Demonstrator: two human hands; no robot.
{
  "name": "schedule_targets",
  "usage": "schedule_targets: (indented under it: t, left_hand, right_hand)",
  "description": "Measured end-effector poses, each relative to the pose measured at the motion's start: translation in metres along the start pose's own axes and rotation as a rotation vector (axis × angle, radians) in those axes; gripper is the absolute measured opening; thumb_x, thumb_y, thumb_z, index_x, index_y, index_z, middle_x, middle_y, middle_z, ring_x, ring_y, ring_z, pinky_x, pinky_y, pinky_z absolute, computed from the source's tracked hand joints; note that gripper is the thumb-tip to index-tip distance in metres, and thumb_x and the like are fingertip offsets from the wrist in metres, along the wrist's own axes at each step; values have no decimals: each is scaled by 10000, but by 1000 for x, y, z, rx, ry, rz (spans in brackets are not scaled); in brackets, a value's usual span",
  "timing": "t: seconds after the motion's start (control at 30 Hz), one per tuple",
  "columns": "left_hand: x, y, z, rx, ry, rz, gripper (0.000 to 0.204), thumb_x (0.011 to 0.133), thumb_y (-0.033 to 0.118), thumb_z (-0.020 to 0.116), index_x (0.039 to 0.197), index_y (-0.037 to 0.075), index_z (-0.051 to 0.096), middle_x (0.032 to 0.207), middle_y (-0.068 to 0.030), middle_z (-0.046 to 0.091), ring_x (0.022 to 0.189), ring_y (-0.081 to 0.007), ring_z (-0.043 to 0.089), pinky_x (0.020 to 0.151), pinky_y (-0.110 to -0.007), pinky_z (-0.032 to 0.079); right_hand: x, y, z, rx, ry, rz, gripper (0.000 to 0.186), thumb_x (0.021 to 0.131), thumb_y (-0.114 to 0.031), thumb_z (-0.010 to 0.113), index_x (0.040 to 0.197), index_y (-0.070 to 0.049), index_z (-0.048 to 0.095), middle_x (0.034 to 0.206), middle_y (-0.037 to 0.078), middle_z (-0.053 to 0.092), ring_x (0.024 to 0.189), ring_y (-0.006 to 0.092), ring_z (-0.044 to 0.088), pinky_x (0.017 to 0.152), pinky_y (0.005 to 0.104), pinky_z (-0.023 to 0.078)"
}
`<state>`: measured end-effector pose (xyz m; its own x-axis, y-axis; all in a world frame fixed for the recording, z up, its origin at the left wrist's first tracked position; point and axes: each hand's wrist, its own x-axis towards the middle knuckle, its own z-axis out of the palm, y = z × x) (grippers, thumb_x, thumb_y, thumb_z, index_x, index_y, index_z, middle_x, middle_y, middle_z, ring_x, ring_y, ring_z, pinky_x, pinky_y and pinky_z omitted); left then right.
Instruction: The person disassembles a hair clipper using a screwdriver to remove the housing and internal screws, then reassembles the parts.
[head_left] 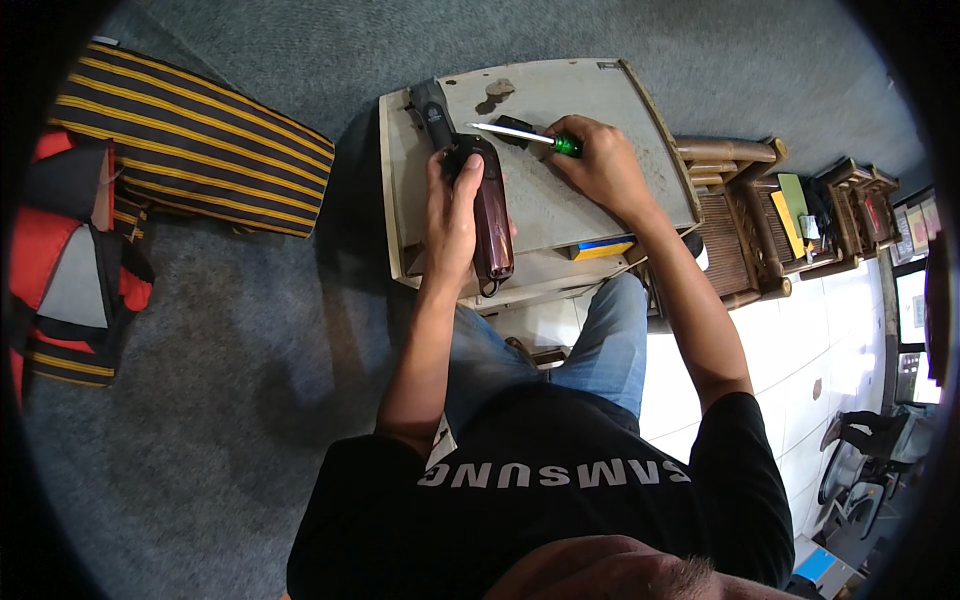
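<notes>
A dark maroon hair clipper (492,215) lies lengthwise on a small beige table (600,90). My left hand (450,215) is wrapped around its left side, holding it down. My right hand (600,165) grips a screwdriver with a green handle (566,146). Its metal shaft (505,131) points left, with the tip near the clipper's head end. A black clipper (432,112) lies at the table's far left, just beyond my left fingers. A small black part (515,133) sits under the screwdriver shaft.
A striped black-and-yellow cushion (190,140) and a red, grey and black bag (70,250) lie on the grey carpet at the left. Wooden furniture holding small objects (780,220) stands at the right. A lower shelf holds a blue-and-yellow item (602,247).
</notes>
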<state>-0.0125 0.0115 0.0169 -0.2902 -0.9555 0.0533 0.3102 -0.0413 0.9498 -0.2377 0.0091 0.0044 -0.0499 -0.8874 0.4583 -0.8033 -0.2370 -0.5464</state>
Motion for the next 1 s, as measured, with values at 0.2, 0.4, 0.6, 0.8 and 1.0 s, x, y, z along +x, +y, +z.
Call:
schedule_targets:
  t: [0.2, 0.4, 0.6, 0.8, 1.0]
  left_hand:
    - [0, -2, 1, 11, 14, 16, 399, 1053, 438, 585, 1224, 92, 486, 993, -113, 660, 518, -178, 653, 406, -308, 535]
    - [1, -4, -1, 16, 21, 13, 398, 1058, 431, 579, 1212, 78, 478, 1000, -126, 667, 503, -187, 648, 397, -319, 539]
    - [-2, -3, 3, 32, 23, 20, 395, 1064, 417, 570, 1208, 62, 470, 1001, -138, 667, 507, -188, 650, 399, -319, 540]
    - [0, -2, 3, 36, 16, 37, 380, 1070, 412, 557, 1188, 59, 477, 997, -141, 671, 510, -185, 651, 402, -316, 543]
    - [-1, 0, 4, 16, 14, 21, 385, 1073, 422, 548, 1172, 56, 485, 997, -135, 671, 511, -175, 650, 409, -308, 548]
  right_hand:
    - [-7, -2, -10, 19, -25, 70, 282, 795, -162, 760, 1066, -83, 780, 1017, 157, 764, 920, 374, 735, 837, 451, 577]
    - [-21, 7, -21, 1, -20, -42, 278, 804, -160, 777, 1065, -67, 794, 990, 159, 748, 904, 382, 727, 834, 449, 570]
    - [-21, 3, -27, 6, -70, 27, 243, 869, -146, 795, 1090, -43, 799, 997, 114, 751, 881, 317, 737, 807, 421, 560]
    - [-18, 0, -25, -18, -92, 24, 253, 871, -218, 827, 1090, -91, 815, 964, 89, 758, 859, 282, 743, 789, 398, 564]
    - [-16, -2, -20, -42, -106, 34, 295, 869, -366, 814, 1067, -147, 822, 985, 98, 778, 895, 342, 751, 811, 447, 581]
